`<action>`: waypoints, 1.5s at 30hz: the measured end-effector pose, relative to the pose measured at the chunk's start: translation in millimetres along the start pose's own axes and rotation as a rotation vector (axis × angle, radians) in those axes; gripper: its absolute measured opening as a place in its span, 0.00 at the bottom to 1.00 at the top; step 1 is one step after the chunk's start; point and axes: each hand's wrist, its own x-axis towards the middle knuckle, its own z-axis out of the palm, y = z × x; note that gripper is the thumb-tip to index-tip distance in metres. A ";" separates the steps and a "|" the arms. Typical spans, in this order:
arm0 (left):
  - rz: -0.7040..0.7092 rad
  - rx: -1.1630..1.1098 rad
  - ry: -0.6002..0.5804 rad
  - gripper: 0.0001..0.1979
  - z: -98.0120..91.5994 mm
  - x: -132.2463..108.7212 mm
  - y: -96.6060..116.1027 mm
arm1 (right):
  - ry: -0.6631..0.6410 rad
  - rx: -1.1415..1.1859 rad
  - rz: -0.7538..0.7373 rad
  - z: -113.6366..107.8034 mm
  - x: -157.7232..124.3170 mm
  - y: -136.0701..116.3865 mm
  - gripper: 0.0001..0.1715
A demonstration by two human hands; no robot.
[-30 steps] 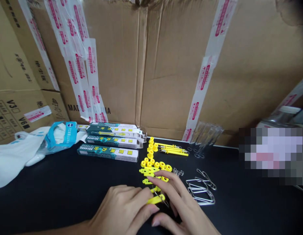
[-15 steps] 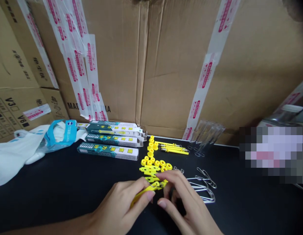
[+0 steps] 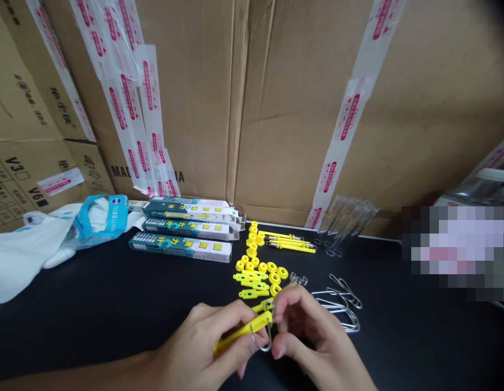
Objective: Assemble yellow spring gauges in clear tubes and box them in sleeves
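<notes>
My left hand is closed around a long yellow plastic strip, tilted up to the right. A curved metal wire hook hangs from the strip's far end. My right hand has its fingers curled at that end, index finger and thumb on the wire; its other fingers are partly hidden. Just beyond the hands lie flat yellow plastic pieces, several yellow rings and small yellow caps. Bent metal wire hooks lie to the right of my right hand.
Printed boxes lie at the back left, beside a blue and white plastic bag. Yellow rods with springs and clear tubes are at the back. Cardboard walls the black table. A blurred patch covers the right.
The yellow strip has turned in my left hand, and its wire hook now hangs below the end. My right fingers have closed in on that end. The view has shifted slightly.
</notes>
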 end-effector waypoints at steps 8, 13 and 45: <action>-0.050 -0.060 -0.022 0.08 0.0 -0.5 -1.2 | -0.009 -0.026 -0.004 -0.2 -0.3 -1.4 0.12; -0.080 -0.066 0.077 0.08 0.2 2.9 0.3 | -0.031 -0.166 -0.050 -0.7 -1.5 0.7 0.08; -0.309 -0.199 0.076 0.05 5.9 10.7 -9.6 | -0.143 -0.555 -0.564 -3.9 1.5 -2.3 0.32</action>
